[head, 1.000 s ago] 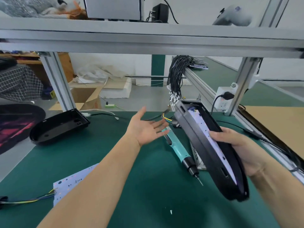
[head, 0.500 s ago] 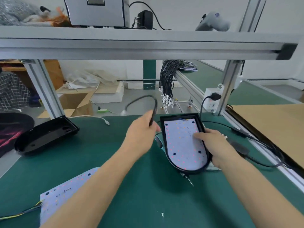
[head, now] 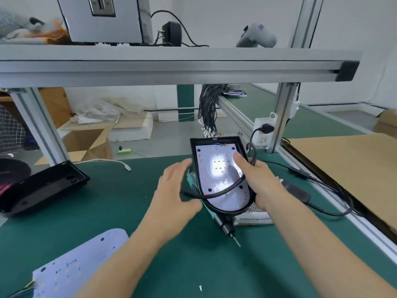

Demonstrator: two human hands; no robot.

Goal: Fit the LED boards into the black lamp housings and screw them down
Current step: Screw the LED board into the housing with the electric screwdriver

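My right hand (head: 261,186) grips a black lamp housing (head: 216,140) by its right edge and holds it above the green mat, thumb pressed on the white LED board (head: 214,168) seated inside. A black cable (head: 223,191) lies across the board's lower part. My left hand (head: 173,191) hovers at the housing's left edge with fingers apart, and the cable's end touches it. A teal electric screwdriver (head: 226,225) lies under the housing, tip pointing toward me. A second, empty black housing (head: 43,186) rests at the far left. A loose LED board (head: 75,269) with coloured wires lies near left.
A clear screw box (head: 255,219) sits beneath my right hand. One loose screw (head: 200,288) lies on the mat. A brown cardboard sheet (head: 343,168) covers the right side. An aluminium post (head: 283,117) with a power socket (head: 263,131) and a hanging wire bundle (head: 209,108) stand behind.
The housing went from tilted on edge in my right hand to facing up. My left hand took hold of the black cable, brought it over the board and opened.
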